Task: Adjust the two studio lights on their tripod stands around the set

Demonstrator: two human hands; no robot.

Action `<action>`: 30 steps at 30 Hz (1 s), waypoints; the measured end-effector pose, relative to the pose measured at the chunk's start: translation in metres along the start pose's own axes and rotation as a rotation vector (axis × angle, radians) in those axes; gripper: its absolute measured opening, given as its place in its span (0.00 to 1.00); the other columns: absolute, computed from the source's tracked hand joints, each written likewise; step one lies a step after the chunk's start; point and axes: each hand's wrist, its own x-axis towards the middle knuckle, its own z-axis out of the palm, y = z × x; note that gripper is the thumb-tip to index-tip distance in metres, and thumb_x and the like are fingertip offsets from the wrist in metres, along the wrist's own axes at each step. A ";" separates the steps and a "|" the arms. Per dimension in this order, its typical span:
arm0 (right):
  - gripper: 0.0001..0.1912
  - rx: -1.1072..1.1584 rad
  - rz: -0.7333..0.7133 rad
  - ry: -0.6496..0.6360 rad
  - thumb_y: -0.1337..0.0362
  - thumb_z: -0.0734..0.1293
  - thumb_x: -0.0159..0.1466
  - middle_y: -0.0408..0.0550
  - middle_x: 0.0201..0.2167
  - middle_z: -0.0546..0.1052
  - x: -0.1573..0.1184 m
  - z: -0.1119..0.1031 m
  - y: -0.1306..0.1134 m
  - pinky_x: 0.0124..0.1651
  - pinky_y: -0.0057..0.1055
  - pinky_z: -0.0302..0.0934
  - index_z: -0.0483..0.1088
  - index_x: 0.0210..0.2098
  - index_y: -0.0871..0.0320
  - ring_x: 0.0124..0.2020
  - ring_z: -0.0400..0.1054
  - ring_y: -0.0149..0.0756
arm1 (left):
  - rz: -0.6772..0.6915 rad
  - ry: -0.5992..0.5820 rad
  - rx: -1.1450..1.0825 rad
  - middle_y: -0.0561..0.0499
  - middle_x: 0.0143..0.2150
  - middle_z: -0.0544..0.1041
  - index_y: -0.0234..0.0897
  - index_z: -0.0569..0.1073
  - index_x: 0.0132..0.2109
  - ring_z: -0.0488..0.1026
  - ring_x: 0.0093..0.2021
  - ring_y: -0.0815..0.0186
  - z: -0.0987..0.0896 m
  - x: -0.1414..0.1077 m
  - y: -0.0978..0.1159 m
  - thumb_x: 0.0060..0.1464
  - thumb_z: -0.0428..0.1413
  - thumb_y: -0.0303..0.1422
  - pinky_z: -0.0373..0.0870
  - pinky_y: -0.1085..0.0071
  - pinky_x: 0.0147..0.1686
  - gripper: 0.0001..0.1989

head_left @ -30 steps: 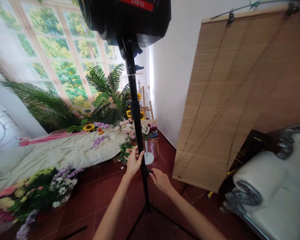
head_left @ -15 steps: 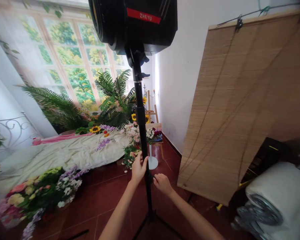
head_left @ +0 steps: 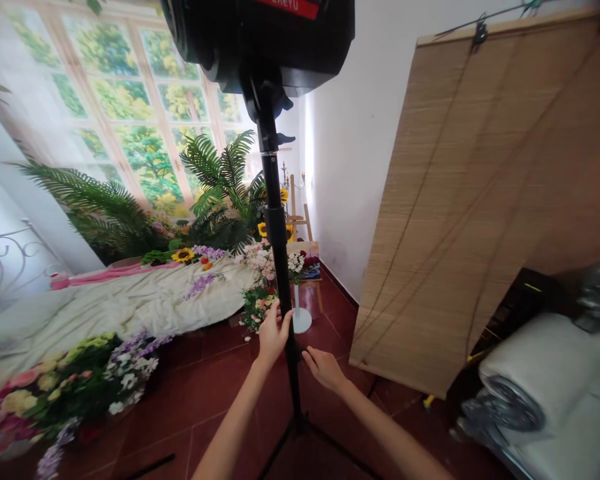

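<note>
A black light stand (head_left: 281,267) rises in front of me, carrying a black studio light (head_left: 260,40) with a red label at its top. My left hand (head_left: 274,333) is wrapped around the stand's lower column, thumb on the near side. Just below it, my right hand (head_left: 324,368) has its thumb and fingers at a small dark knob (head_left: 299,349) on the column's collar. The knob is mostly hidden by the fingertips. At the bottom, the tripod legs (head_left: 300,430) spread over the floor.
To the left is a bed (head_left: 145,300) with cream cloth, and flowers (head_left: 75,380) before it. A white-based flower stand (head_left: 303,321) is behind the column. On the right hang a bamboo blind (head_left: 445,200) and a white padded roll (head_left: 545,360) lies below. Red floor tiles (head_left: 220,393) surround the stand.
My view has shifted slightly, so the light sits higher and further left in the picture. The right fingers have straightened a little at the knob. The left hand keeps its grip.
</note>
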 end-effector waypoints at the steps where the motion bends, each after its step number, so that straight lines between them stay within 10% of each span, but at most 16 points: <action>1: 0.20 -0.014 0.002 0.010 0.52 0.54 0.70 0.47 0.28 0.75 0.000 0.001 0.000 0.32 0.26 0.53 0.70 0.31 0.55 0.30 0.69 0.37 | 0.001 0.006 0.008 0.43 0.46 0.80 0.36 0.65 0.58 0.79 0.42 0.61 0.000 0.000 -0.002 0.59 0.52 0.44 0.75 0.65 0.44 0.24; 18: 0.27 0.144 0.301 0.389 0.40 0.54 0.64 0.51 0.21 0.73 -0.005 0.049 -0.011 0.33 0.30 0.58 0.66 0.21 0.52 0.25 0.66 0.40 | -0.016 0.098 0.010 0.42 0.49 0.77 0.39 0.65 0.59 0.76 0.49 0.58 0.012 -0.011 -0.005 0.61 0.49 0.43 0.73 0.62 0.49 0.23; 24: 0.29 0.203 0.325 0.392 0.39 0.56 0.62 0.60 0.41 0.80 -0.013 0.057 -0.006 0.47 0.38 0.64 0.76 0.36 0.56 0.42 0.74 0.51 | -0.076 -0.009 -0.047 0.41 0.53 0.76 0.40 0.65 0.61 0.76 0.49 0.56 -0.002 -0.009 0.009 0.60 0.50 0.45 0.73 0.59 0.51 0.25; 30: 0.39 0.130 0.388 0.440 0.37 0.52 0.58 0.66 0.43 0.79 -0.015 0.078 0.011 0.51 0.43 0.65 0.78 0.38 0.63 0.48 0.72 0.57 | -0.283 -0.123 0.011 0.46 0.52 0.76 0.48 0.70 0.55 0.75 0.52 0.59 -0.077 -0.122 -0.056 0.60 0.47 0.38 0.72 0.59 0.55 0.18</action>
